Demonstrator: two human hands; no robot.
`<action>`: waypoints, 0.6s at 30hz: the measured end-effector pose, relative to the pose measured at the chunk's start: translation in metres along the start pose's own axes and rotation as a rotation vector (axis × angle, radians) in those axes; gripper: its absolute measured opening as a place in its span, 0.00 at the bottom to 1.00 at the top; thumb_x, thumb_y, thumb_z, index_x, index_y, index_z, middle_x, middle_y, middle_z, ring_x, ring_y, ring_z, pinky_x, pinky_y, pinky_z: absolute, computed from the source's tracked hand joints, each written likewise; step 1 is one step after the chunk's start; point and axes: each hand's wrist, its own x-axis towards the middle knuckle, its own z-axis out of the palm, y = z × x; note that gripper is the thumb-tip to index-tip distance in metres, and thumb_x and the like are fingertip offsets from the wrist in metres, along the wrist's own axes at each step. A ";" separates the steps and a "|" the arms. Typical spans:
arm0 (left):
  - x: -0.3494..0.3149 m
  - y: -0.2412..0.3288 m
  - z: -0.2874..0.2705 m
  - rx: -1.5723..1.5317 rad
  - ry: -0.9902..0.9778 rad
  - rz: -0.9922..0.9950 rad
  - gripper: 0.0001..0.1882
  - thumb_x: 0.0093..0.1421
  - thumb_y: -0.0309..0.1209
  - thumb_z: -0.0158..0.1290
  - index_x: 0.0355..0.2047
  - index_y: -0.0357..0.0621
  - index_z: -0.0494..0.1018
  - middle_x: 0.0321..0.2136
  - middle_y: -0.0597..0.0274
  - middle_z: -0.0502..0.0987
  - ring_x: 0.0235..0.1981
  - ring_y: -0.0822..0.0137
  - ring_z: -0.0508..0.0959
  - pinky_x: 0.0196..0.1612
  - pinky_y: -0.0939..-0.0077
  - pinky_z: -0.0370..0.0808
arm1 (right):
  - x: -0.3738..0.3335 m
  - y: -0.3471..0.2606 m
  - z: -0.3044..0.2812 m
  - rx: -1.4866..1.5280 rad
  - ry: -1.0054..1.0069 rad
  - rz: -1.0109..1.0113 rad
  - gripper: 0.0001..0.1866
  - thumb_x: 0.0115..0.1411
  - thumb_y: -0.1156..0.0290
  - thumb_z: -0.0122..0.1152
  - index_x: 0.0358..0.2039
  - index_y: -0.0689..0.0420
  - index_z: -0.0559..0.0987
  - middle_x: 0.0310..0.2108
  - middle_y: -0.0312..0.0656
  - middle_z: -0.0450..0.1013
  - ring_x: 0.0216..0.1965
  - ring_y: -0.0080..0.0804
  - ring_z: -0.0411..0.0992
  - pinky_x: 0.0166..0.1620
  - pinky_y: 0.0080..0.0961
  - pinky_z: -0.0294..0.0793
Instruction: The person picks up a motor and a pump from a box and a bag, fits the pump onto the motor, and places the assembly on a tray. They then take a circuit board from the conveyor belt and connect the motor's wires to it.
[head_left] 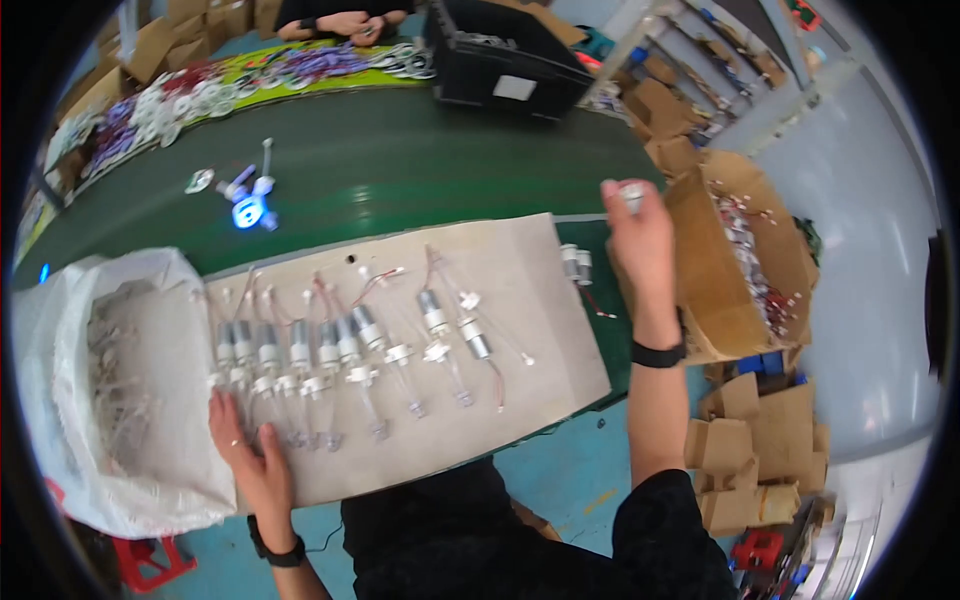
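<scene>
The right hand (640,235) grips a small pale part (632,194) (blurred) beside the cardboard box (692,255); the left hand (258,465), fingers spread, is near wired cylindrical motors (347,338) on the beige board (520,400).

My worktop (450,170) looks smooth and satiny; I see shiny metal motors (429,300) with plastic ends (437,325), a matt, paper-like board (530,260) and a crinkled, glossy plastic bag (170,500).

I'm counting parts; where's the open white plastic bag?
In the head view, the white plastic bag lies at the left, beside the left hand and silver cylinders.
</scene>
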 end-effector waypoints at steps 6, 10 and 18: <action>0.013 0.032 0.012 -0.016 0.088 0.204 0.31 0.58 0.24 0.56 0.63 0.37 0.63 0.65 0.41 0.61 0.67 0.41 0.58 0.69 0.50 0.53 | 0.008 -0.056 -0.059 0.984 -0.372 -0.086 0.26 0.68 0.74 0.52 0.64 0.69 0.63 0.48 0.40 0.70 0.46 0.23 0.67 0.52 0.23 0.65; 0.007 0.029 -0.044 0.017 0.016 0.057 0.29 0.59 0.26 0.56 0.62 0.40 0.65 0.65 0.42 0.62 0.66 0.43 0.60 0.67 0.54 0.58 | 0.000 -0.072 -0.042 0.912 -0.310 -0.270 0.27 0.69 0.76 0.49 0.66 0.69 0.60 0.59 0.46 0.66 0.54 0.28 0.67 0.60 0.25 0.62; 0.077 -0.075 -0.127 0.569 0.219 -0.050 0.36 0.60 0.29 0.56 0.66 0.32 0.55 0.63 0.35 0.62 0.66 0.42 0.60 0.68 0.60 0.56 | -0.018 -0.053 -0.055 0.727 -0.004 -0.229 0.23 0.69 0.72 0.50 0.62 0.69 0.65 0.62 0.49 0.64 0.51 0.31 0.71 0.58 0.27 0.66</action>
